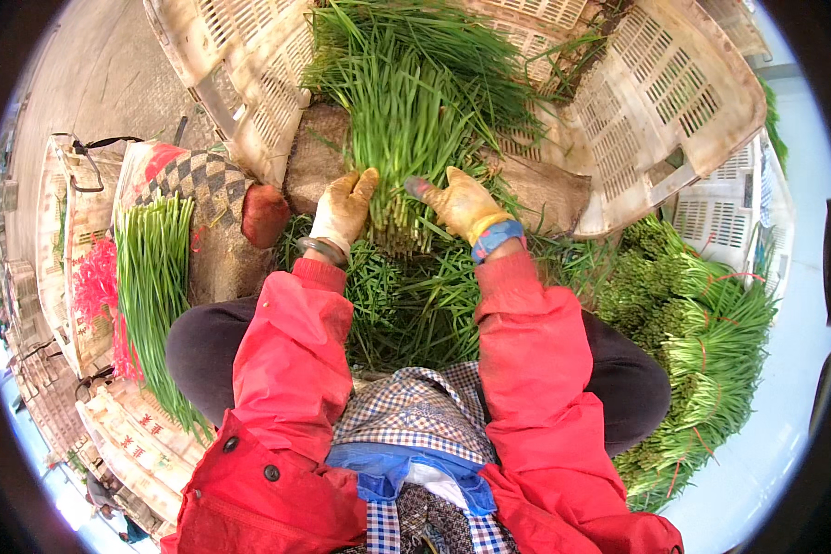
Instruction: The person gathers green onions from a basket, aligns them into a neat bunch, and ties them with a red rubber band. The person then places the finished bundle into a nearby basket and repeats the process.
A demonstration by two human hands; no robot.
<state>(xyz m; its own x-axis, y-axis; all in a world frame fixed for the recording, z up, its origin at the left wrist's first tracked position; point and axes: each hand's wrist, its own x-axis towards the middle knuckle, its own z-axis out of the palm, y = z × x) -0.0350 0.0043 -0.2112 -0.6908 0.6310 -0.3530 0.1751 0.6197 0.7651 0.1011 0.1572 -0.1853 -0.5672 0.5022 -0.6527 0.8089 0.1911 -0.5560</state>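
A thick loose sheaf of Chinese chives (pixel 408 138) lies before me, cut stalk ends towards me and leaves pointing away. My left hand (pixel 343 201), in a stained glove, grips the sheaf's left edge near the stalk ends. On the opposite edge my right hand (pixel 467 197), also gloved and with a dark-tipped thumb, holds the stalks. The fingers beneath the stalks are hidden. Under the sheaf is brown sackcloth (pixel 318 156). Loose green leaves (pixel 415 298) cover the space between my knees.
White slatted plastic crates (pixel 651 90) surround the sheaf. To my right are piled several tied chive bundles (pixel 692 360). On my left, more chives (pixel 156 263) rest beside red ties (pixel 97 277) and a checkered cloth (pixel 208 183). Further crates (pixel 138 443) stand lower left.
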